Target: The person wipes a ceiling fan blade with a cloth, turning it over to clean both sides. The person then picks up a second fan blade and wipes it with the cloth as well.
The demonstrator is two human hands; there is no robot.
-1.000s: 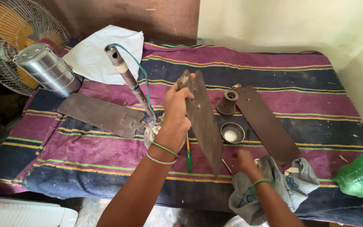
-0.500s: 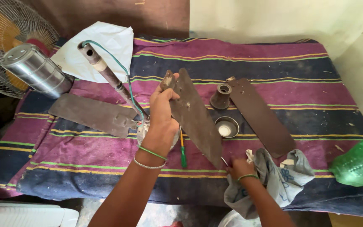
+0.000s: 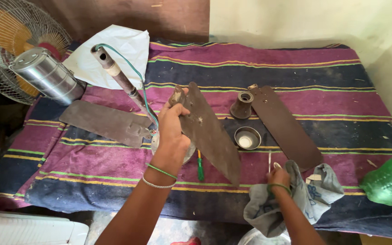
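Observation:
My left hand [image 3: 172, 127] grips the narrow end of a dusty brown fan blade [image 3: 212, 134], holding it tilted above the striped bedcover [image 3: 268, 72]. Under that hand lies the ceiling fan's motor with its down rod [image 3: 119, 77] and green wire pointing back left. My right hand [image 3: 278, 176] clutches a grey cloth [image 3: 309, 195] near the bed's front edge. A green-handled screwdriver [image 3: 200, 168] lies beneath the held blade.
Two more blades lie flat, one on the left [image 3: 103, 122] and one on the right [image 3: 286, 127]. Two small fan cups [image 3: 242, 105] [image 3: 247, 138] sit between them. A steel tiffin [image 3: 46, 75], pedestal fan [image 3: 12, 41], white bag [image 3: 110, 52] and green bottle [image 3: 391, 179] surround.
My view has shifted closer and slightly left. The left hand keeps the blade raised, tilting it a little. My right hand has gathered the cloth upward at the bed's edge.

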